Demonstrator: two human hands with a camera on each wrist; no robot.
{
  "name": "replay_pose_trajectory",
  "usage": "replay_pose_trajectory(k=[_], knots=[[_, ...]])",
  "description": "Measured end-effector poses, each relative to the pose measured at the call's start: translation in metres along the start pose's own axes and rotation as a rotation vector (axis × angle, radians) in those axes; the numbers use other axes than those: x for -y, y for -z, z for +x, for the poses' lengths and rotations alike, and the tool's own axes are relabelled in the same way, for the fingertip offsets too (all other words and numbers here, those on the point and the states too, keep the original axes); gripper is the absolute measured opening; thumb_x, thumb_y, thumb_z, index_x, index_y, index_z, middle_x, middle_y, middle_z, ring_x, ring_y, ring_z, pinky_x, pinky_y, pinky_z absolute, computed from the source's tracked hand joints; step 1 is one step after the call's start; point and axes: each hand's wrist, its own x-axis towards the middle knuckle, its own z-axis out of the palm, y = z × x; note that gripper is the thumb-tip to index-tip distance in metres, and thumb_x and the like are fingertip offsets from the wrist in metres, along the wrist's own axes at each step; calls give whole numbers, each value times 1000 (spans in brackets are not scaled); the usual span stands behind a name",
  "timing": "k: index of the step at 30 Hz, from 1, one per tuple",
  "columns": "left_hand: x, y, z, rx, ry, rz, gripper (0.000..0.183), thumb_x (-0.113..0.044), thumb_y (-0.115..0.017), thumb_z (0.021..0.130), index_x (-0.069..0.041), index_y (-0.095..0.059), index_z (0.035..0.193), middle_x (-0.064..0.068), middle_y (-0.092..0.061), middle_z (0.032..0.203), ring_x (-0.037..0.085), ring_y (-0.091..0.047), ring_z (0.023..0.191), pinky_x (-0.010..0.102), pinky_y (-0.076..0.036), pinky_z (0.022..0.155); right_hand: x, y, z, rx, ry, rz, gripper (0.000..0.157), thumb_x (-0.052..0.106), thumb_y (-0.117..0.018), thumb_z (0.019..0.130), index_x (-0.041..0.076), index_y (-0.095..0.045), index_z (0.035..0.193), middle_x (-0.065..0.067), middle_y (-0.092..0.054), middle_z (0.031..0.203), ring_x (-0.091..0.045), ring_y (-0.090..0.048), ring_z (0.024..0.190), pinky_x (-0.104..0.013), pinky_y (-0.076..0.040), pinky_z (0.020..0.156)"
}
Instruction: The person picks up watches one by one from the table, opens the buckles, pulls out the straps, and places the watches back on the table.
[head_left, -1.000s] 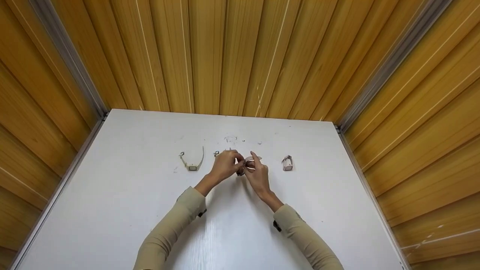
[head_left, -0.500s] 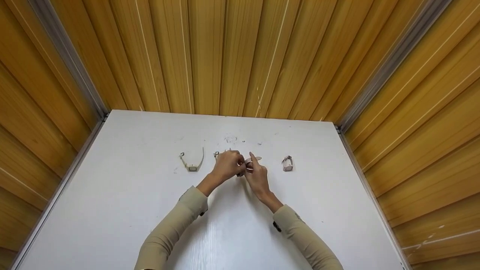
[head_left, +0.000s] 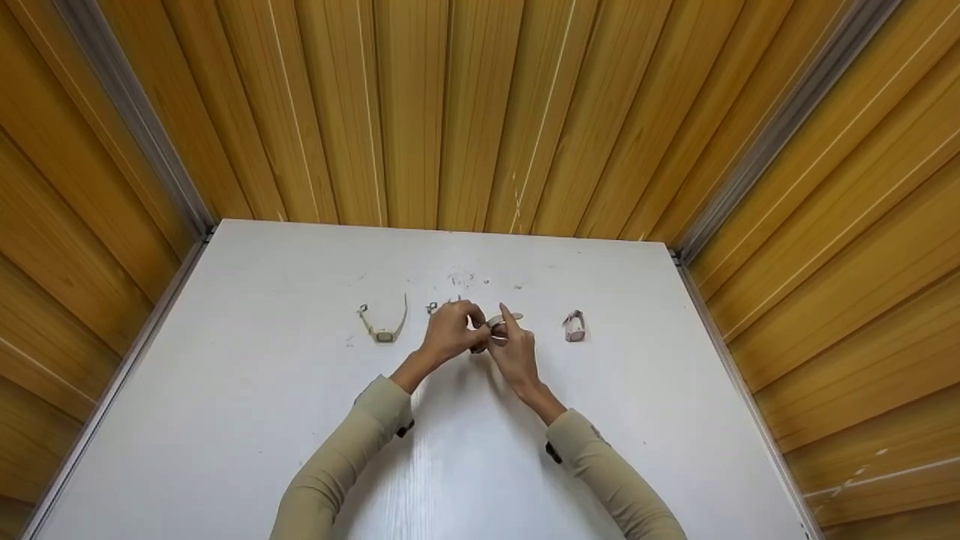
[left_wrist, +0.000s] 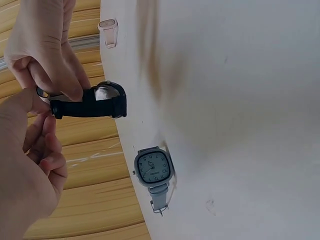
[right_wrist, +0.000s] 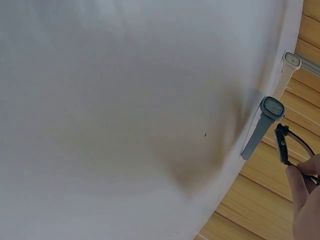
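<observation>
Both hands are at one black-strapped wristwatch (left_wrist: pixel 85 108), held above the white table near its far side. The left hand (head_left: pixel 448 331) pinches the strap's buckle end between thumb and fingers. The right hand (head_left: pixel 516 356) grips the strap from the other side, its index finger pointing up along a loose strap end (head_left: pixel 513 317) that looks pale in the head view. In the left wrist view the strap bends round in a loop, and the watch case (left_wrist: pixel 111 95) hangs at the far end from the fingers. The fingers partly cover the buckle.
A grey-blue watch (left_wrist: pixel 154 167) lies just beyond the left hand. Farther left is a beige watch (head_left: pixel 384 335) with its strap spread; to the right sits a pink watch (head_left: pixel 575 330) with its strap looped. Wood-patterned walls (head_left: pixel 420 112) stand behind the white table (head_left: pixel 225 390).
The left hand's fingers move slightly at the strap, closing in and then easing back. Right hand and the other watches stay in place.
</observation>
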Motion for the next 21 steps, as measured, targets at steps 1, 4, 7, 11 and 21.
replay_pose_trajectory(k=[1,4,7,11,21], knots=[[2,0,0,2,12,-19,8,-15,-75,81,-7,-74,79,4,-71,75,12,-54,63,26,-46,58,0,0,1,-3,1,1,58,-6,-74,88,-20,-48,138,-19,-78,90,-32,-78,88,-27,-64,75],[6,0,-3,20,51,-77,5,-13,-74,82,-7,-74,81,5,-71,75,9,-52,64,22,-43,58,-2,0,2,-15,12,-4,59,-7,-74,87,-20,-48,138,-19,-78,88,-33,-78,85,-28,-64,75],[9,1,-6,36,78,-130,5,-10,-73,84,-6,-75,84,6,-73,78,11,-55,65,21,-42,59,-3,1,2,-26,12,1,59,-10,-73,86,-20,-48,138,-20,-78,88,-34,-78,84,-29,-64,75],[14,0,-10,34,92,-179,5,-6,-73,85,-3,-77,89,9,-76,85,20,-65,70,25,-50,63,-3,3,2,-30,-2,15,61,-14,-72,84,-20,-47,139,-20,-77,87,-36,-78,84,-32,-64,74],[16,-6,-16,104,56,-202,13,-5,-80,84,2,-77,95,15,-78,92,31,-73,83,46,-61,77,-1,4,3,-7,-24,-2,64,-11,-71,85,-17,-44,143,-18,-78,88,-35,-78,87,-34,-64,76]])
